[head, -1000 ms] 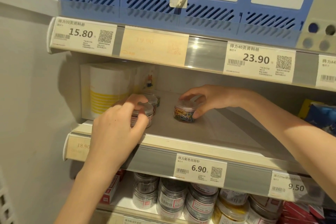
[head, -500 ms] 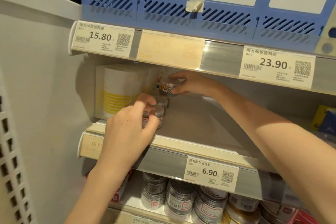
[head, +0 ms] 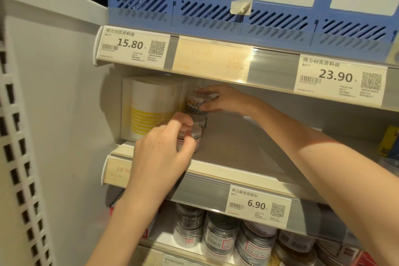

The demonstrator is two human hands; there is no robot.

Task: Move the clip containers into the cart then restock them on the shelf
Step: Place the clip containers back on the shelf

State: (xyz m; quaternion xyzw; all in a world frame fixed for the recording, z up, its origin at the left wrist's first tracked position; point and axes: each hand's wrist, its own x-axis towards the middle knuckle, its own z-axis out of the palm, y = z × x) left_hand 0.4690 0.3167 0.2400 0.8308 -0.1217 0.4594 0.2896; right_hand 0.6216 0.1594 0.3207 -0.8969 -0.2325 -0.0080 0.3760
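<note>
Left hand [head: 160,153] grips a clip container [head: 190,139] near the shelf [head: 237,147] front edge, left end. Right hand [head: 224,100] pinches a coloured-clip container [head: 197,102] atop another by the white box [head: 149,106]; bare shelf extends rightward.

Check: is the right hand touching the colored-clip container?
Touching. Head view: right hand pinches the colored-clip container, fingers on its lid, thumb against its side.
</note>
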